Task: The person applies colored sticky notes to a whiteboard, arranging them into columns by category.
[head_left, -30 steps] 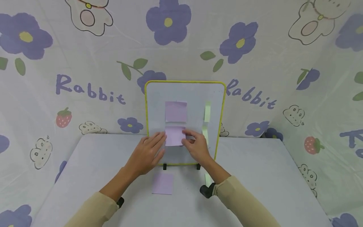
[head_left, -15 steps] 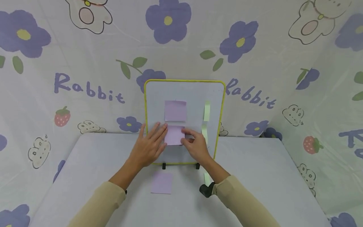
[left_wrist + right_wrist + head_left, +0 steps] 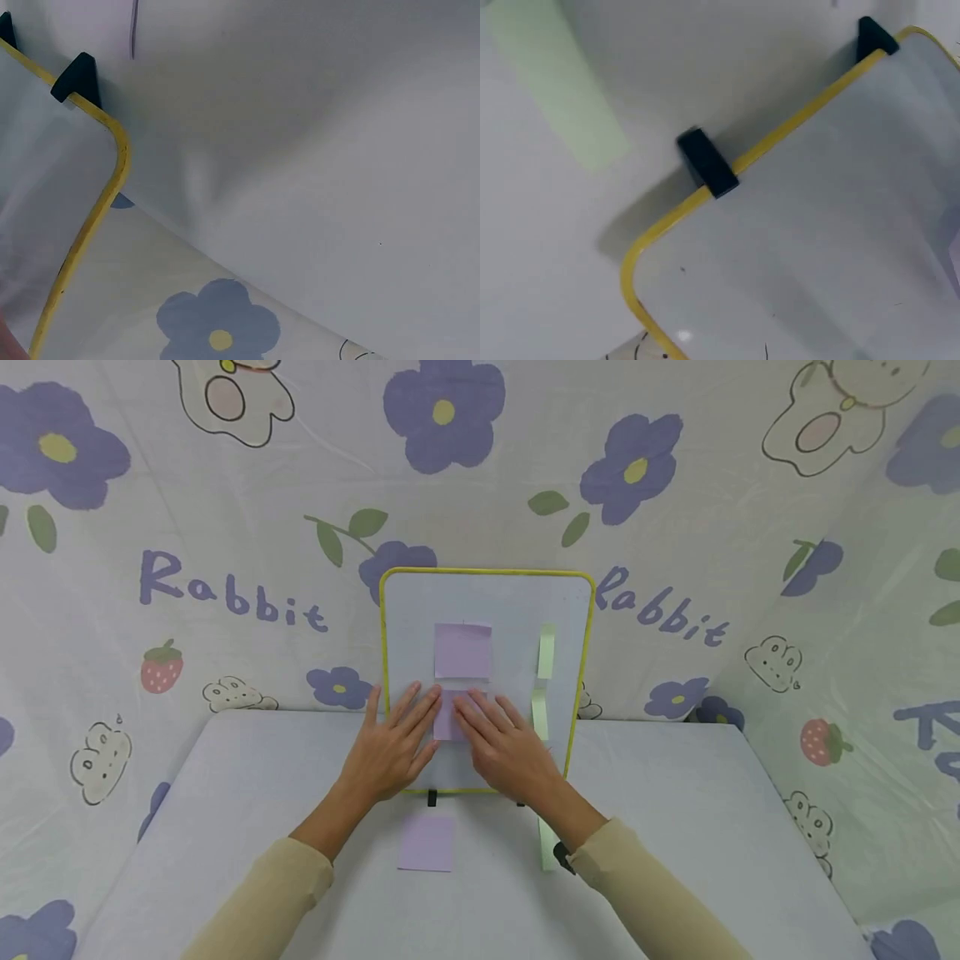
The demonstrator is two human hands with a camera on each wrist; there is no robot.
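Note:
A whiteboard [image 3: 408, 627] with a yellow rim stands upright on the table. Two purple sticky notes are on it, an upper note [image 3: 462, 652] and a lower note [image 3: 447, 722]. My left hand [image 3: 390, 752] rests with straight, spread fingers at the lower note's left edge. Across that note's right part lie the straight fingers of my right hand [image 3: 506, 747], hiding much of it. Two narrow pale green strips, an upper strip [image 3: 547, 652] and a lower strip [image 3: 540, 714], are on the board's right side. The left wrist view shows only a sliver of hand at its lower left.
On the table in front of the board lie a purple sticky note pad [image 3: 426, 843] and a pale green strip [image 3: 546, 847], partly behind the right forearm. Small black feet [image 3: 709, 163] hold the board's lower edge. A patterned cloth [image 3: 300, 485] hangs behind.
My right hand has let go of its pinch on the lower note's right edge and laid straight fingers over the note. The left hand's fingers have spread at the left edge.

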